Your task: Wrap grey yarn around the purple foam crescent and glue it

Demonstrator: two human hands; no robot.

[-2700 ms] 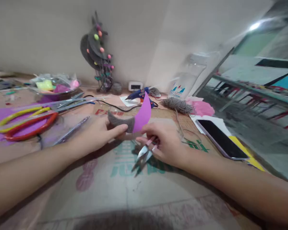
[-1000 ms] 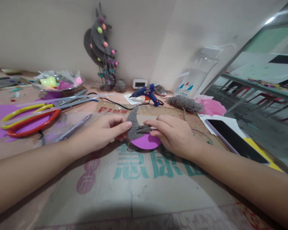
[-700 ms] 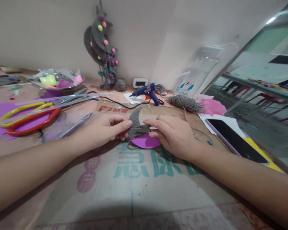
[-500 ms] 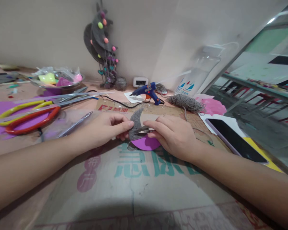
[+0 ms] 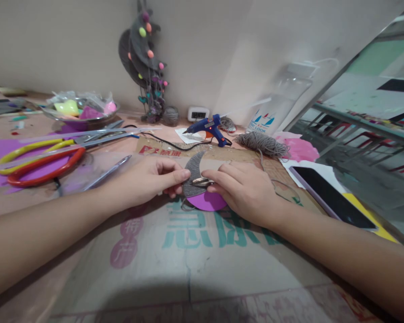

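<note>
A crescent wrapped in grey yarn (image 5: 195, 167) stands with its tip upward, its lower part against a purple sheet piece (image 5: 207, 202). My left hand (image 5: 161, 176) pinches the crescent's left edge between thumb and fingers. Between the thumb and fingers of my right hand (image 5: 244, 188) is a small pointed metal tool (image 5: 201, 181), lying across the front of the yarn; whether it is tweezers or small scissors I cannot tell. Some loose grey yarn (image 5: 187, 205) curls under the crescent. My right hand hides part of the purple piece.
A blue glue gun (image 5: 208, 128) with a glowing light stands behind my hands, near a grey yarn skein (image 5: 261, 143). Scissors with red and yellow handles (image 5: 47, 167) and a pen (image 5: 107, 172) lie left. At right is a phone (image 5: 330, 195). Printed cardboard (image 5: 155, 273) covers the front.
The metal tool has turned slightly against the yarn and now catches the light. Both hands keep their grips in nearly the same place; the whole view has shifted a little.
</note>
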